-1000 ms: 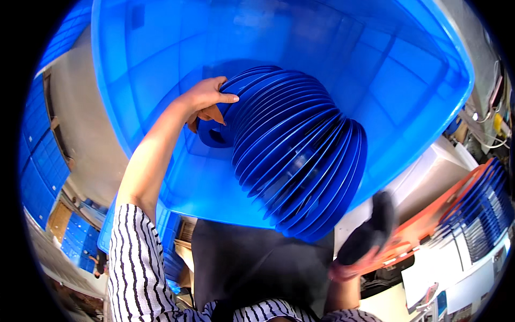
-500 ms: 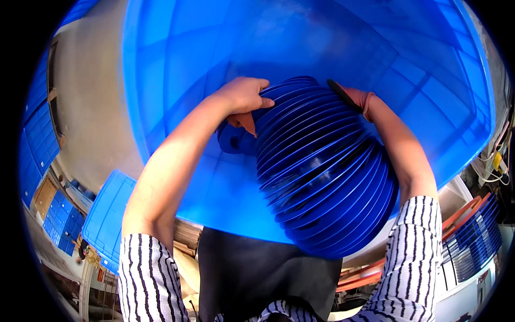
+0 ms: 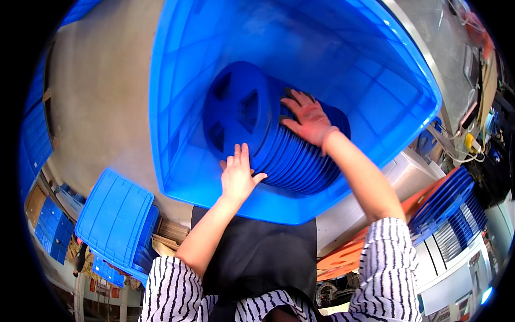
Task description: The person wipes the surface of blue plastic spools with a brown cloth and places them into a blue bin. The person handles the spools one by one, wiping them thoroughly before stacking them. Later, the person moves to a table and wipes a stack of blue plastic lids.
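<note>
A row of blue plastic reels [image 3: 303,166], packed flange to flange, lies on its side inside a big blue plastic bin [image 3: 159,115]. The end reel [image 3: 228,119] shows its round face with cut-out windows, turned to the upper left. My left hand [image 3: 237,174] rests on the lower edge of that end reel, its fingers stretched out and thumb apart. My right hand [image 3: 310,119], in a reddish glove with dark fingertips, lies with spread fingers across the top edges of the reels. The undersides of the reels are hidden.
A smaller blue lidded crate [image 3: 115,214] stands to the lower left. At the right are more blue reels [image 3: 445,201] beside orange flat pieces [image 3: 343,257]. Cables and a yellow object [image 3: 472,142] lie further right. A black apron [image 3: 252,247] hangs before me.
The reels have gone from tilted across the bin's near rim to lying inside it, end face now showing. My right hand has shifted from their far right side onto their top.
</note>
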{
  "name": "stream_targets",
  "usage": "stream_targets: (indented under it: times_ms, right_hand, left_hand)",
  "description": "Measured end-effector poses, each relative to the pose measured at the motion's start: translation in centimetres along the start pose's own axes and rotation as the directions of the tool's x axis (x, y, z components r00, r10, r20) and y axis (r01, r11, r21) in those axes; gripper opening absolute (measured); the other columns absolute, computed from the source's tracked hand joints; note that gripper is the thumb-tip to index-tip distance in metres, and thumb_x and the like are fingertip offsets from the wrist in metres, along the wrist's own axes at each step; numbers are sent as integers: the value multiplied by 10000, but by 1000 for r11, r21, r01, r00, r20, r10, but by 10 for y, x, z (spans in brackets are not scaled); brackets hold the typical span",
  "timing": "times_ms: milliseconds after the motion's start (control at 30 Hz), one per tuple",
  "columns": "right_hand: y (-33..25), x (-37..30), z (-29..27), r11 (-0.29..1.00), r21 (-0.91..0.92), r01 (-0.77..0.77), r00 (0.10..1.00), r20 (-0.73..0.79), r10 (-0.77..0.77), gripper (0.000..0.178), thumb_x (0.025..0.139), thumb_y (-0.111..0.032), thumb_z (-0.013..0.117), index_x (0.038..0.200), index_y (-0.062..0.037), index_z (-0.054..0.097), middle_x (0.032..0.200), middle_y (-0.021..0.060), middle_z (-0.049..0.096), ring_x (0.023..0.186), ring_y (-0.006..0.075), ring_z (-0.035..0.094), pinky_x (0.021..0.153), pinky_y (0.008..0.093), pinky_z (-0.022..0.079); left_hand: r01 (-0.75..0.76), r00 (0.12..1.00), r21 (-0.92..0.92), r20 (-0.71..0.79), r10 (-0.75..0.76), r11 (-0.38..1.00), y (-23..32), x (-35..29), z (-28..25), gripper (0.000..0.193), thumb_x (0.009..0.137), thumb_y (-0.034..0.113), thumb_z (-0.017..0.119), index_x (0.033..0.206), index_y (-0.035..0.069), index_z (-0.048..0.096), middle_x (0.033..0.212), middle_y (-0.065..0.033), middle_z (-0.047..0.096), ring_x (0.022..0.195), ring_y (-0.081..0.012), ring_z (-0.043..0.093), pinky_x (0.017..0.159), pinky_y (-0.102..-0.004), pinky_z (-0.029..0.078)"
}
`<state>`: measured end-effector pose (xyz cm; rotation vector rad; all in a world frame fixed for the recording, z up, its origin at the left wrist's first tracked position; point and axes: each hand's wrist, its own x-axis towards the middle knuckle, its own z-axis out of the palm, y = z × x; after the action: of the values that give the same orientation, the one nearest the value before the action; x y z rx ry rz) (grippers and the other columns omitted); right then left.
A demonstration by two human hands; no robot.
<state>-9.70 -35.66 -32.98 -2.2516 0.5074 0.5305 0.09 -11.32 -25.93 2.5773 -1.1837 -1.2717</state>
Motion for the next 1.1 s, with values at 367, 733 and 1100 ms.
stream_targets:
  times_ms: [367, 733, 1100]
  right_hand:
    - [-86, -165, -78, 978, 184, -97, 783, -592, 190, 688, 809, -434, 641, 1371, -100, 422, 1453, 213, 360, 1348, 421, 313, 1112, 522, 234]
    - [13, -433, -137, 330, 495, -804, 136, -388, 912, 972, 645, -516, 808, 1394, -78, 371, 1349, 161, 461, 1266, 328, 444, 1019, 412, 402]
    - [-17, -476, -161, 466, 427, -775, 318, -374, 871, 575, 770, -307, 671, 1283, -133, 479, 1209, 138, 562, 1123, 338, 562, 904, 424, 488]
  left_hand:
    - [219, 968, -420, 205, -143, 881, -30, -46, -2, 762, 758, 63, 714, 1402, -71, 330, 869, -153, 690, 854, -282, 678, 816, -338, 525]
    - [672, 685, -475, 690, -234, 568, 6, -223, -65, 760, 679, -211, 387, 1412, -14, 350, 1386, -112, 475, 1328, -259, 421, 1093, -347, 327]
    - [503, 774, -626, 634, 13, 595, 22, -294, -82, 589, 751, -187, 368, 1321, -68, 452, 1372, -137, 503, 1317, -250, 446, 1082, -349, 358]
